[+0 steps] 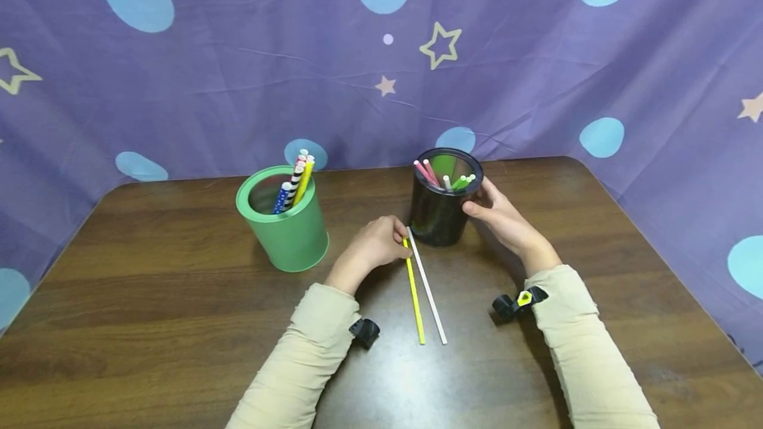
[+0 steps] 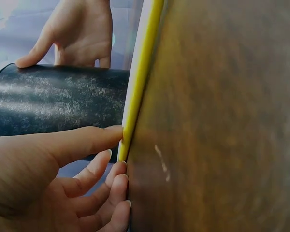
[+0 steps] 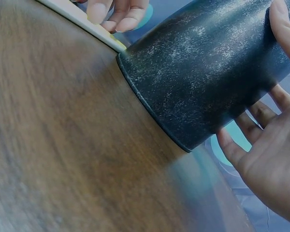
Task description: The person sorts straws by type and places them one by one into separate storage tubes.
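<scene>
Two paper straws, one yellow (image 1: 414,296) and one white (image 1: 428,290), lie side by side on the table. My left hand (image 1: 378,243) has its thumb and fingertips at the far end of the yellow straw, pinching it; the left wrist view shows the thumb against this straw (image 2: 144,72). My right hand (image 1: 507,220) holds the black cylindrical holder (image 1: 438,217) from its right side, thumb on the near side and fingers partly hidden behind. The holder (image 3: 198,72) stands upright, with pink, white and green straws inside. Its base is close to the straws' far ends.
To the left stands a green cylindrical holder (image 1: 292,243) with several patterned and yellow straws (image 1: 303,181) leaning in it. The brown wooden table (image 1: 179,336) ends at a purple curtain (image 1: 238,85) with stars and blue ovals.
</scene>
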`<state>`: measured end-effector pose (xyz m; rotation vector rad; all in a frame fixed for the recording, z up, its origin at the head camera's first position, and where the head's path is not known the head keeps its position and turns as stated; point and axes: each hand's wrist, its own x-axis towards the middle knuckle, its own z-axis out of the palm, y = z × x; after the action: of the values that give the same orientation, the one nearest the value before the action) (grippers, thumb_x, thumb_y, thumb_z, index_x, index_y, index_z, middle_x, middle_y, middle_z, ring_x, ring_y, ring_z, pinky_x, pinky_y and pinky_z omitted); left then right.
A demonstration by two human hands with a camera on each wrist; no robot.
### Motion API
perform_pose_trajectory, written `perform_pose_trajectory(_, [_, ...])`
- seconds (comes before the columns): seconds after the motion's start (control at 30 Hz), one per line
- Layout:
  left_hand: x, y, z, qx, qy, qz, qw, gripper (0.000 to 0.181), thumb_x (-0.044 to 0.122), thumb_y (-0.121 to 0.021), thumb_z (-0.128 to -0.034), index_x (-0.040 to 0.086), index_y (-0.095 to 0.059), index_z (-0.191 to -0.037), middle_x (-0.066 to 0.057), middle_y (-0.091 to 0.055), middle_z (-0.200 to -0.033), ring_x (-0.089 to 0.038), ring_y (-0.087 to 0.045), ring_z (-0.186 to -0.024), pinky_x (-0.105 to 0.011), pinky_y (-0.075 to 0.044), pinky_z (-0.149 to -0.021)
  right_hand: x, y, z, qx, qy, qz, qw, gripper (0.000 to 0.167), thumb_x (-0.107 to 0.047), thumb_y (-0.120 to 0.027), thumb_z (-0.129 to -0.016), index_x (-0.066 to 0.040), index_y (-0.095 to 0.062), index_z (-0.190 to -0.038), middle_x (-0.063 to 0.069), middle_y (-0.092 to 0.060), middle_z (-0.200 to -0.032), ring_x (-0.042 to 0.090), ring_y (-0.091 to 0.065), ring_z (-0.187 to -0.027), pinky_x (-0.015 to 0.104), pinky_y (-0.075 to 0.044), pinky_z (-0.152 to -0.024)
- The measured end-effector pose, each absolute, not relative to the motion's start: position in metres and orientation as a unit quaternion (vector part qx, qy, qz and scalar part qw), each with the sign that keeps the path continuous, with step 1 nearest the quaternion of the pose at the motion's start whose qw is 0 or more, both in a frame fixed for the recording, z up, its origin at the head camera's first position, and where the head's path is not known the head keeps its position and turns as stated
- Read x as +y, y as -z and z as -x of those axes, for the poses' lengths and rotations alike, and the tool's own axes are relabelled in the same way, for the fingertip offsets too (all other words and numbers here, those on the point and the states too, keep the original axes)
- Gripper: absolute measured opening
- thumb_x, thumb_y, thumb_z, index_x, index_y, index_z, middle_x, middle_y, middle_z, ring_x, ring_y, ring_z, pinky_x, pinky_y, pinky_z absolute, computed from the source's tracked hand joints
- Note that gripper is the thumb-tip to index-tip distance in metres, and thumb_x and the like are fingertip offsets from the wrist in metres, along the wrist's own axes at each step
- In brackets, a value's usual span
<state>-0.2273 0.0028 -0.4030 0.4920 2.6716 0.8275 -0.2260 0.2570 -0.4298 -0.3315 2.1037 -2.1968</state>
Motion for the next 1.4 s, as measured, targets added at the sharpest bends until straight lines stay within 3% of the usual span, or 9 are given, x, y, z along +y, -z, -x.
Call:
perform_pose_trajectory(0.2, [-0.002, 0.401, 0.229, 0.932, -0.292, -0.166, 0.137, 0.029, 0.006, -0.075, -0.0773, 0.005, -0.064, -0.104, -0.006, -0.069, -0.095, -0.021, -0.064, -0.091, -0.032, -0.049, -0.084, 0.256, 0.429, 0.226, 0.689, 0.716, 0.105, 0.038, 0.09, -0.029, -0.075, -0.09, -0.001, -0.021, -0.155, 0.007, -0.044, -0.132, 0.015, -0.042, -0.12, 0.023, -0.037, -0.102])
perform_pose_trajectory(0.43, [-0.005, 0.399, 0.231, 0.917, -0.338, -0.13, 0.166, 0.035, 0.003, -0.07, -0.0805, 0.0, -0.056, -0.113, -0.006, -0.068, -0.088, -0.013, -0.059, -0.053, -0.025, -0.051, -0.057, 0.256, 0.429, 0.226, 0.686, 0.718, 0.107, 0.04, 0.088, -0.026, -0.074, -0.091, -0.002, -0.02, -0.156, 0.008, -0.044, -0.133, 0.015, -0.042, -0.122, 0.024, -0.036, -0.104])
perform_pose_trajectory(0.63, [-0.005, 0.397, 0.233, 0.9, -0.384, -0.116, 0.171, 0.04, 0.004, -0.066, -0.086, -0.002, -0.053, -0.124, -0.008, -0.067, -0.089, -0.013, -0.057, -0.051, -0.024, -0.05, -0.053, 0.256, 0.428, 0.226, 0.686, 0.719, 0.106, 0.041, 0.09, -0.028, -0.074, -0.09, -0.002, -0.019, -0.156, 0.009, -0.042, -0.136, 0.015, -0.041, -0.124, 0.024, -0.035, -0.105])
perform_pose_trajectory(0.9, [-0.009, 0.378, 0.233, 0.885, -0.444, -0.12, 0.077, 0.03, 0.01, -0.062, -0.0881, 0.003, -0.064, -0.117, -0.01, -0.069, -0.099, -0.023, -0.064, -0.085, -0.034, -0.051, -0.078, 0.256, 0.429, 0.227, 0.688, 0.717, 0.106, 0.04, 0.09, -0.03, -0.075, -0.089, -0.002, -0.02, -0.155, 0.007, -0.044, -0.131, 0.014, -0.042, -0.12, 0.023, -0.037, -0.102])
perform_pose_trajectory(1.17, [-0.02, 0.348, 0.231, 0.772, -0.618, -0.135, -0.054, 0.024, 0.005, -0.065, -0.091, -0.002, -0.064, -0.114, -0.013, -0.066, -0.096, -0.018, -0.063, -0.081, -0.025, -0.049, -0.073, 0.256, 0.431, 0.227, 0.686, 0.718, 0.105, 0.042, 0.092, -0.031, -0.076, -0.089, -0.001, -0.02, -0.155, 0.007, -0.044, -0.133, 0.015, -0.042, -0.121, 0.024, -0.036, -0.103])
perform_pose_trajectory(1.4, [-0.02, 0.328, 0.219, 0.662, -0.713, -0.176, -0.151, 0.021, 0.0, -0.065, -0.092, -0.004, -0.06, -0.112, -0.004, -0.061, -0.096, -0.012, -0.061, -0.079, -0.023, -0.049, -0.075, 0.256, 0.429, 0.227, 0.688, 0.717, 0.104, 0.043, 0.092, -0.031, -0.075, -0.089, -0.002, -0.019, -0.156, 0.011, -0.04, -0.139, 0.015, -0.04, -0.124, 0.024, -0.035, -0.105])
